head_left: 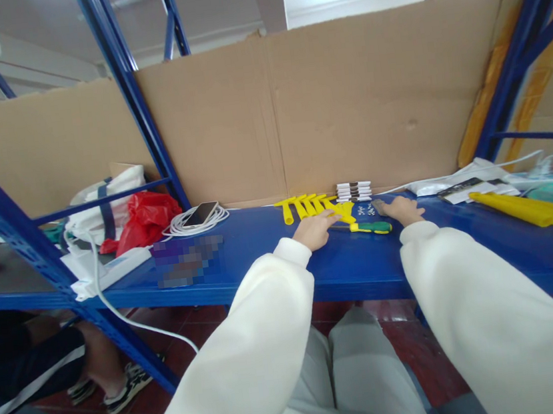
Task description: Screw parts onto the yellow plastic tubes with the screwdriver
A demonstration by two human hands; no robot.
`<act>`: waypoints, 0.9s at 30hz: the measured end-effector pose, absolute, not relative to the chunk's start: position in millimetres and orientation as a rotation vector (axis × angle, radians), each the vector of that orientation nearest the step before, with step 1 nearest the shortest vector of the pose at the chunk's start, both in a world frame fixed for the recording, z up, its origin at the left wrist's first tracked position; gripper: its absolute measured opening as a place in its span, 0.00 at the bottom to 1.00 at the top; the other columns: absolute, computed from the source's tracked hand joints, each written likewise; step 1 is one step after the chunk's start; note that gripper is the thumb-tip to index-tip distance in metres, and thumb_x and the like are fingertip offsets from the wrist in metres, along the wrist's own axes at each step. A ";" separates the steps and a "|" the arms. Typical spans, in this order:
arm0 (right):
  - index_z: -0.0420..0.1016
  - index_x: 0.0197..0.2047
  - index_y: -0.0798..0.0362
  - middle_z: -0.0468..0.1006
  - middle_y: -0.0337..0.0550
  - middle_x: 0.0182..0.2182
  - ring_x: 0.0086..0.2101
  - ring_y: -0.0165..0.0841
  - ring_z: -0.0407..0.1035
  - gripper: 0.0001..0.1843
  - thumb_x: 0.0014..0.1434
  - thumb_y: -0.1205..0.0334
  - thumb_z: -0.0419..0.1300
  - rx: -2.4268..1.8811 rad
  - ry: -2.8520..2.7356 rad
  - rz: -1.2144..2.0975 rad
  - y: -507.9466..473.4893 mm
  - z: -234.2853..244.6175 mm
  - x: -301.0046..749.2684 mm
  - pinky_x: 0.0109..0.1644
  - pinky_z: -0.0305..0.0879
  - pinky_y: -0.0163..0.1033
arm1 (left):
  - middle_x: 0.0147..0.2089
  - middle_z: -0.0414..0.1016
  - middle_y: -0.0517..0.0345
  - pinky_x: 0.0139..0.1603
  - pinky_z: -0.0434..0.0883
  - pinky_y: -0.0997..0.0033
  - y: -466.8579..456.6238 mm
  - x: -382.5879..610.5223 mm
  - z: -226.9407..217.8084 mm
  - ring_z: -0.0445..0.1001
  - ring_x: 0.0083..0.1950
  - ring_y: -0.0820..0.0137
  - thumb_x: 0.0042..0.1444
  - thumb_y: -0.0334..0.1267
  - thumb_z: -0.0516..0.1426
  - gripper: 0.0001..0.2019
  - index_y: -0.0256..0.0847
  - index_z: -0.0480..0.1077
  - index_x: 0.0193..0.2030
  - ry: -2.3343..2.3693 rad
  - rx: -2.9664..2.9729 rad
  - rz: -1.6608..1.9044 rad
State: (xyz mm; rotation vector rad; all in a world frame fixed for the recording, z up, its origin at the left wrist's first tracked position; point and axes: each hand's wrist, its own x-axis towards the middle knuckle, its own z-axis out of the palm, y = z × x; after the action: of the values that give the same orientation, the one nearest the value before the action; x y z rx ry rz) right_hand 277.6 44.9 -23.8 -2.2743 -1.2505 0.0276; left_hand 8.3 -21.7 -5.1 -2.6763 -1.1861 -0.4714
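Green and yellow along its handle, a screwdriver (pixel 374 227), flat on the blue tabletop (pixel 251 247), shaft pointing towards the left hand (pixel 312 231). Beyond it and to its left, a row of yellow pieces (pixel 303 207), fingers of that hand stretched over the near end; impossible to tell whether gripping. Just beyond the screwdriver, small pale parts (pixel 360 211), then a white stack (pixel 354 191) near the cardboard panel (pixel 344 104). Just right of the screwdriver, the right hand (pixel 406 211), fingers low beside the small parts, grip likewise impossible to tell. Room for moving: blue surface from screwdriver to front edge (pixel 362 290), and leftwards towards a coiled white cable (pixel 218 218).
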 end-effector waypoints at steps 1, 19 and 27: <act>0.78 0.56 0.60 0.75 0.70 0.56 0.60 0.61 0.65 0.30 0.60 0.45 0.57 -2.287 -1.268 0.012 42.4 -22.0 274.5 0.60 0.60 0.69 | 0.72 0.65 0.54 0.62 0.73 0.58 -22.2 8.2 -4.7 0.74 0.64 0.58 0.56 0.21 0.51 0.33 0.49 0.69 0.67 -1.188 -2.677 -0.461; 0.78 0.55 0.67 0.79 0.71 0.49 0.50 0.50 0.76 0.28 0.63 0.50 0.59 -2.315 -1.514 0.027 39.4 -13.9 267.7 0.48 0.72 0.42 | 0.73 0.63 0.57 0.64 0.71 0.66 -25.3 7.4 -0.7 0.71 0.66 0.64 0.58 0.22 0.50 0.33 0.47 0.65 0.70 -1.175 -2.647 -0.311; 0.77 0.57 0.68 0.78 0.73 0.51 0.54 0.51 0.75 0.29 0.65 0.51 0.59 -2.308 -1.534 0.059 43.2 -14.8 269.0 0.52 0.71 0.43 | 0.73 0.63 0.55 0.64 0.71 0.65 -24.8 7.9 -1.9 0.71 0.66 0.63 0.59 0.22 0.50 0.33 0.47 0.65 0.70 -1.171 -2.646 -0.313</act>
State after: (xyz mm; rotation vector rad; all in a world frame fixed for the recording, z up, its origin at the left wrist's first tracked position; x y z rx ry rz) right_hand 269.0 43.2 -14.8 -2.3084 -1.5337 0.0595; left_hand 7.9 -24.8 -1.9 -2.6463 -1.1713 -0.3132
